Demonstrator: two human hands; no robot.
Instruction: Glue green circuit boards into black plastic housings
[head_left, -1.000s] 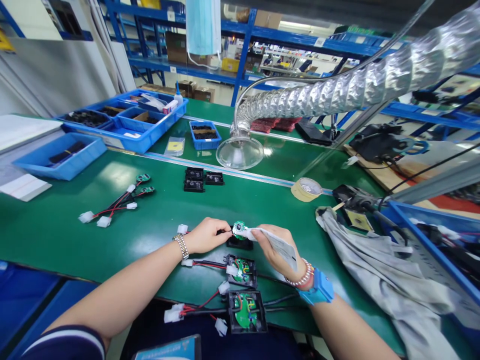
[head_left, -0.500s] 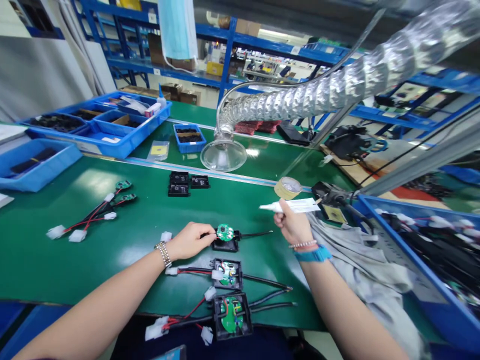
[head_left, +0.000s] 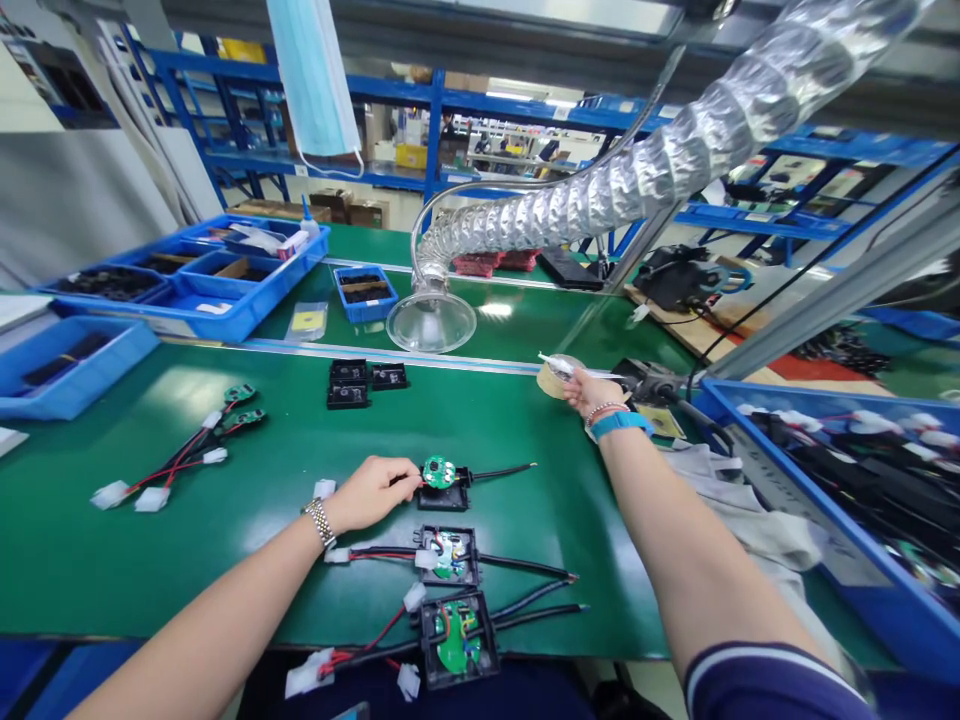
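Note:
My left hand [head_left: 375, 492] is closed, thumb and finger pinching the left edge of a round green circuit board [head_left: 439, 472], where a bit of red wire shows. The board is tilted up over a black plastic case [head_left: 444, 497], from which a black cable runs right. My right hand [head_left: 591, 388] grips a white squeeze tube [head_left: 556, 362], its nozzle pointing left above a tape roll [head_left: 552, 382]. The hand hides most of the tube. Nearer me lie two more black cases [head_left: 425, 540] [head_left: 491, 655] with green boards inside and cables with white connectors.
Three black covers [head_left: 349, 397] lie near the metal strip. Two wired boards [head_left: 241, 393] rest at left. Blue bins [head_left: 247, 310] stand back left, another blue bin [head_left: 795, 500] at right beside grey cloth [head_left: 720, 490]. A fume-extraction hood [head_left: 432, 325] hangs low over the table.
My right hand has moved forward with the tube, from above the bench to over the tape roll. The left hand keeps its pinch at the board. The camera view has shifted slightly.

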